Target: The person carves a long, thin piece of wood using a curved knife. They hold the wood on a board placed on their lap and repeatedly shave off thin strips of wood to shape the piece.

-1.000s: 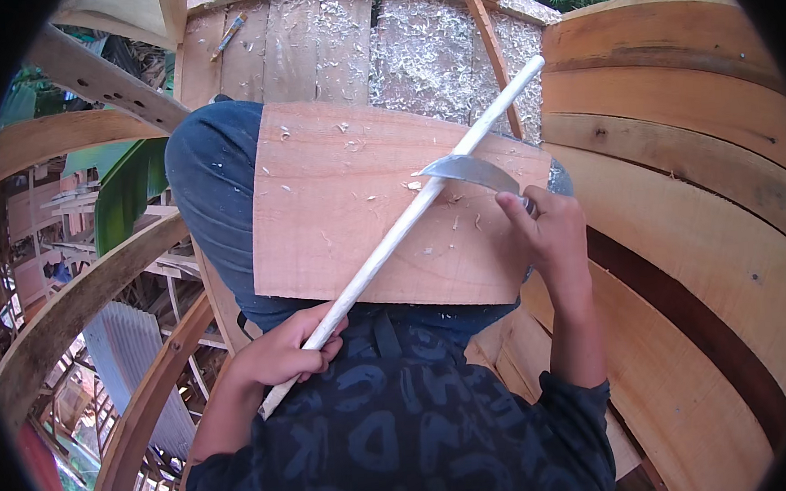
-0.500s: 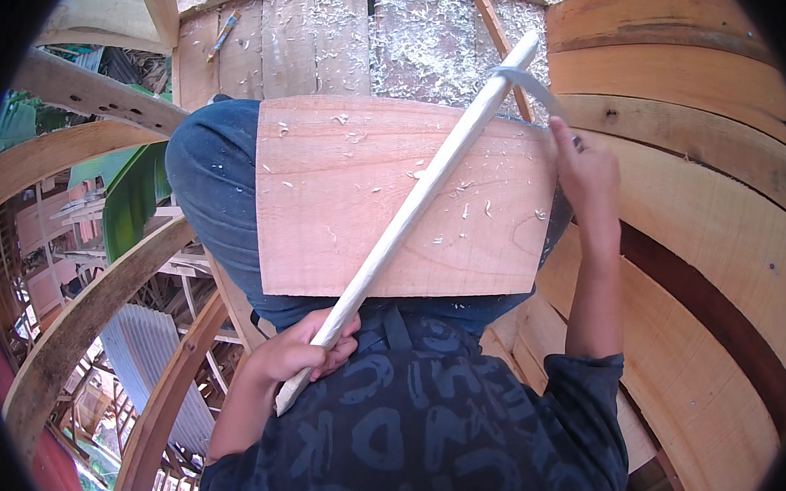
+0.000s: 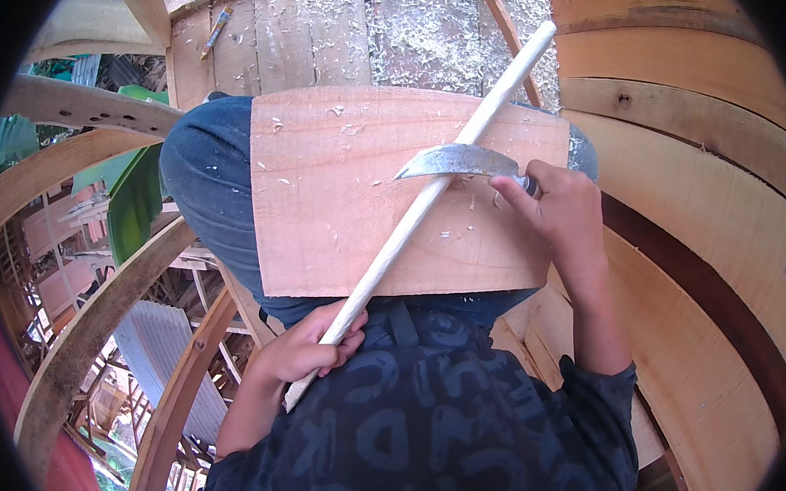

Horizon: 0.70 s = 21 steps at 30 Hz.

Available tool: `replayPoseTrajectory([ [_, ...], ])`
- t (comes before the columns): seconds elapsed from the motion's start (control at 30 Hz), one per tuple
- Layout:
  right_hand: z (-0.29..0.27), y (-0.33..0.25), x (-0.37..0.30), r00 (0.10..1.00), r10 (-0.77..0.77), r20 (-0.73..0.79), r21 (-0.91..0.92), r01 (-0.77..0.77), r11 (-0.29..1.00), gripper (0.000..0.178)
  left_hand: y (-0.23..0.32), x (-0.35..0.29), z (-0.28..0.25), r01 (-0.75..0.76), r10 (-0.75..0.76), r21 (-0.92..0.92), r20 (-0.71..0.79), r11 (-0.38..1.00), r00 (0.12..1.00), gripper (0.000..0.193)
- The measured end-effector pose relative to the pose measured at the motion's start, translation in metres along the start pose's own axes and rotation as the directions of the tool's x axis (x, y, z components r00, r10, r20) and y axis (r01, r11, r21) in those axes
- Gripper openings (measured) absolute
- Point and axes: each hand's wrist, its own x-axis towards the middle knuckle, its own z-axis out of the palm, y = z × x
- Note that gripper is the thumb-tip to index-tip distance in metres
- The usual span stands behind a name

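A long pale wooden stick [image 3: 407, 225] slants across a flat board [image 3: 336, 204] that rests on my lap. My left hand [image 3: 320, 342] is wrapped round the stick's lower end, close to my body. In my right hand [image 3: 560, 208] is the handle of a curved knife [image 3: 460, 159], shaped like a small sickle. Its blade lies across the stick near the middle of the board, with the tip pointing left. Several curled wood shavings [image 3: 340, 111] are scattered over the board.
Beyond my knees, the plank floor [image 3: 286, 40] carries many shavings. A small slim tube-shaped item [image 3: 217, 31] lies there at the far left. Curved planks [image 3: 672, 107] rise on the right; bent wooden ribs [image 3: 100, 308] stand on the left, with a corrugated sheet [image 3: 170, 358] below.
My right hand has drawn the knife down the stick, from near its far end to the board's middle. My left hand keeps its hold, and the stick has shifted slightly.
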Motion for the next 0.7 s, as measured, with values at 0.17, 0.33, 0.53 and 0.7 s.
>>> replayPoseTrajectory([
  [0.17,-0.003,0.011,0.008,0.997,0.024,-0.071,-0.066,-0.029,0.997,0.064,0.002,0.001,0.004,0.007,-0.004,0.061,-0.048,0.998,0.999,0.029],
  [0.33,-0.01,0.031,0.021,0.968,0.243,-0.067,0.049,-0.24,0.97,0.067,0.005,-0.001,0.001,0.024,-0.022,0.054,-0.042,0.998,0.999,0.03],
  [0.53,-0.011,0.023,0.008,0.976,0.216,-0.041,0.079,-0.212,0.974,0.065,0.0,-0.007,-0.002,0.027,-0.027,0.04,-0.003,0.999,1.0,0.036],
  [0.7,0.0,0.042,0.01,0.936,0.259,-0.237,0.437,-0.136,0.889,0.055,0.016,-0.032,0.001,-0.127,0.141,0.257,-0.034,0.958,0.989,0.054],
])
